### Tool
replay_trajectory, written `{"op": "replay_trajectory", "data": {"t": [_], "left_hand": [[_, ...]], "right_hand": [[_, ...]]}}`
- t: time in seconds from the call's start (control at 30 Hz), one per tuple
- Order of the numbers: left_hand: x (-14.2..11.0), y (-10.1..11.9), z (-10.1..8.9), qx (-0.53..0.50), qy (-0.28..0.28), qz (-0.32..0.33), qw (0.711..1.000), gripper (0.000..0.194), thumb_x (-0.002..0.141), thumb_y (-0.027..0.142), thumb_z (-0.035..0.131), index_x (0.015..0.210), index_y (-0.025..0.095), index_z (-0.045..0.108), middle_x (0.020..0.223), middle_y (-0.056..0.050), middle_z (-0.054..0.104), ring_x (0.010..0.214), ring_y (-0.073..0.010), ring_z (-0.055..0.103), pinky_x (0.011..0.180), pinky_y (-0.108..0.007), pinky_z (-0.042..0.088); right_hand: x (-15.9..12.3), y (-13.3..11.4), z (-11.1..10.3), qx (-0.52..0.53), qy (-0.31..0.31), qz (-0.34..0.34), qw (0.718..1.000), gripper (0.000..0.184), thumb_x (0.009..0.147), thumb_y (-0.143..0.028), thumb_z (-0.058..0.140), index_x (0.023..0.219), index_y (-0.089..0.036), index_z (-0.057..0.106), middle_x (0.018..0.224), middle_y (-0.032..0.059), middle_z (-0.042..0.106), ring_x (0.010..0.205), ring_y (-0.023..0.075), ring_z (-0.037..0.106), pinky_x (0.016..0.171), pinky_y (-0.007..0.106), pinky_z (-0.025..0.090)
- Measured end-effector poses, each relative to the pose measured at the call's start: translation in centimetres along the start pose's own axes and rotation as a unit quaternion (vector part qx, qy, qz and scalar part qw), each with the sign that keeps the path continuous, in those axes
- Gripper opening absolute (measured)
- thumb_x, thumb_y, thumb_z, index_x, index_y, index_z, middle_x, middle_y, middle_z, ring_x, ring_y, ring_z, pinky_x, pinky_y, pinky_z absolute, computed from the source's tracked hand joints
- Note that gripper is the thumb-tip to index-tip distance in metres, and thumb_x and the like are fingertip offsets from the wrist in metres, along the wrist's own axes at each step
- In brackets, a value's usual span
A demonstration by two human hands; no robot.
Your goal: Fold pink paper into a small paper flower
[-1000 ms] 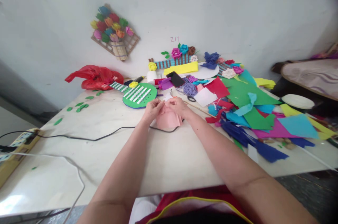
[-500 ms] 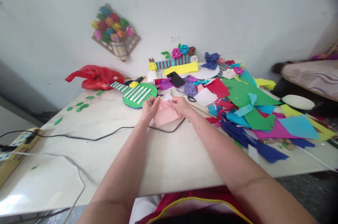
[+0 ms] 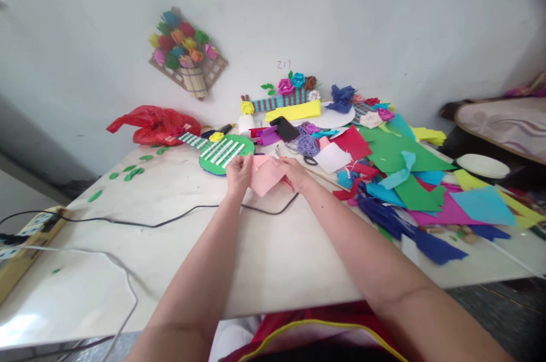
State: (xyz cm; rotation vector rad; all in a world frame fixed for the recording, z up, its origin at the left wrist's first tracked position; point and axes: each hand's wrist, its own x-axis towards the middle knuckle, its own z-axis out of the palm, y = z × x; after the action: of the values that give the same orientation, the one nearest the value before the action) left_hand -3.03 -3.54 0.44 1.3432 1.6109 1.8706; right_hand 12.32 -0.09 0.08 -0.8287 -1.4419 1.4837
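Observation:
A folded piece of pink paper [image 3: 267,177] is held above the table between my two hands. My left hand [image 3: 239,175] pinches its left edge, close to the round green guitar-shaped craft [image 3: 226,156] with white strips. My right hand [image 3: 293,173] grips the paper's right side, and part of the paper shows beneath those fingers. Behind the paper lie black-handled scissors [image 3: 310,161], a bundle of purple yarn [image 3: 307,143] and a black phone [image 3: 284,129].
Coloured paper sheets [image 3: 405,152] and scraps heap up on the right. A black cable [image 3: 162,225] crosses the table to a power strip [image 3: 32,231] at left. Near the wall sit a red plastic bag [image 3: 156,125] and a flowered craft [image 3: 281,99]. Green paper leaves [image 3: 134,174] lie left.
The pink paper has been turned or refolded between my hands and now looks smaller, with a slanted lower edge. My left hand has shifted slightly left.

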Motion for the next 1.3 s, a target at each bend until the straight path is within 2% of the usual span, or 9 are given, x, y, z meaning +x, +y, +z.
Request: {"op": "replay_trajectory", "data": {"t": [0.13, 0.23, 0.43, 0.5, 0.6, 0.8, 1.0, 1.17, 1.3], "left_hand": [[0.0, -0.2, 0.2, -0.015, 0.041, 0.007, 0.999, 0.038, 0.075, 0.046, 0.055, 0.054, 0.017, 0.042, 0.049, 0.005, 0.035, 0.048, -0.007, 0.03, 0.045, -0.021, 0.025], [-0.2, -0.3, 0.4, -0.042, 0.037, 0.002, 0.998, 0.038, 0.072, 0.047, 0.058, 0.055, 0.017, 0.044, 0.05, 0.005, 0.038, 0.048, -0.0068, 0.032, 0.045, -0.02, 0.026], [-0.3, -0.5, 0.2, -0.086, -0.021, -0.013, 0.996, 0.033, 0.06, 0.042, 0.07, 0.063, 0.014, 0.054, 0.055, 0.004, 0.05, 0.05, -0.0071, 0.042, 0.048, -0.02, 0.033], [-0.3, -0.3, 0.0, -0.097, -0.039, -0.025, 0.994, 0.033, 0.057, 0.041, 0.073, 0.068, 0.014, 0.057, 0.057, 0.003, 0.053, 0.052, -0.0078, 0.046, 0.05, -0.02, 0.037], [-0.4, 0.2, -0.3, -0.112, -0.096, -0.053, 0.988, 0.041, 0.052, 0.039, 0.076, 0.081, 0.013, 0.062, 0.061, 0.001, 0.059, 0.056, -0.0106, 0.053, 0.056, -0.023, 0.042], [-0.5, 0.9, -0.7, -0.062, -0.185, -0.084, 0.977, 0.041, 0.046, 0.036, 0.08, 0.075, 0.011, 0.065, 0.065, -0.004, 0.063, 0.059, -0.0141, 0.056, 0.056, -0.025, 0.044], [-0.5, 0.9, -0.9, -0.05, -0.218, -0.048, 0.974, 0.046, 0.049, 0.04, 0.078, 0.084, 0.012, 0.066, 0.064, -0.003, 0.062, 0.059, -0.0135, 0.055, 0.053, -0.023, 0.041], [-0.4, 0.5, -0.7, 0.062, -0.201, 0.003, 0.978, 0.035, 0.061, 0.048, 0.068, 0.066, 0.013, 0.06, 0.057, 0.001, 0.053, 0.053, -0.0087, 0.045, 0.047, -0.021, 0.031], [-0.2, 0.0, -0.5, 0.125, -0.17, 0.047, 0.976, 0.037, 0.069, 0.049, 0.059, 0.056, 0.015, 0.052, 0.05, 0.003, 0.043, 0.05, -0.0079, 0.037, 0.046, -0.021, 0.026]], "right_hand": [[0.3, 0.5, 0.5, 0.088, -0.016, 0.034, 0.995, 0.033, 0.054, -0.044, 0.072, 0.068, -0.017, 0.058, 0.059, -0.0001, 0.055, 0.054, 0.0116, 0.049, 0.05, 0.025, 0.04], [0.1, 0.2, 0.8, 0.122, 0.006, 0.024, 0.992, 0.031, 0.051, -0.036, 0.075, 0.07, -0.017, 0.059, 0.063, 0.0005, 0.057, 0.057, 0.0121, 0.051, 0.052, 0.025, 0.042], [-0.4, -0.7, 0.8, 0.069, 0.06, -0.011, 0.996, 0.024, 0.055, -0.032, 0.07, 0.061, -0.017, 0.054, 0.053, -0.0033, 0.05, 0.051, 0.0102, 0.047, 0.049, 0.023, 0.039], [-0.2, -0.4, 0.4, 0.036, 0.057, -0.03, 0.997, 0.023, 0.056, -0.031, 0.07, 0.059, -0.016, 0.053, 0.052, -0.004, 0.049, 0.049, 0.0093, 0.046, 0.047, 0.022, 0.036], [0.2, 0.0, -0.1, -0.01, 0.035, -0.046, 0.998, 0.022, 0.057, -0.032, 0.069, 0.061, -0.015, 0.055, 0.052, -0.004, 0.049, 0.049, 0.0089, 0.045, 0.047, 0.022, 0.033], [-0.2, -0.8, -0.8, -0.098, 0.001, -0.055, 0.994, 0.022, 0.059, -0.033, 0.067, 0.064, -0.014, 0.057, 0.054, -0.0033, 0.049, 0.051, 0.0096, 0.044, 0.048, 0.023, 0.032], [-0.4, -1.1, -1.2, -0.116, -0.015, -0.066, 0.991, 0.023, 0.06, -0.035, 0.067, 0.061, -0.015, 0.054, 0.055, -0.0034, 0.047, 0.052, 0.0089, 0.041, 0.049, 0.023, 0.031], [-0.1, -0.7, -1.3, -0.116, -0.028, -0.062, 0.991, 0.021, 0.059, -0.033, 0.067, 0.062, -0.015, 0.056, 0.056, -0.0027, 0.05, 0.053, 0.0098, 0.044, 0.049, 0.022, 0.032], [-0.4, -0.9, -0.9, -0.057, -0.047, -0.034, 0.997, 0.024, 0.057, -0.033, 0.069, 0.065, -0.014, 0.058, 0.057, -0.0022, 0.053, 0.054, 0.0103, 0.047, 0.05, 0.022, 0.034]]}}
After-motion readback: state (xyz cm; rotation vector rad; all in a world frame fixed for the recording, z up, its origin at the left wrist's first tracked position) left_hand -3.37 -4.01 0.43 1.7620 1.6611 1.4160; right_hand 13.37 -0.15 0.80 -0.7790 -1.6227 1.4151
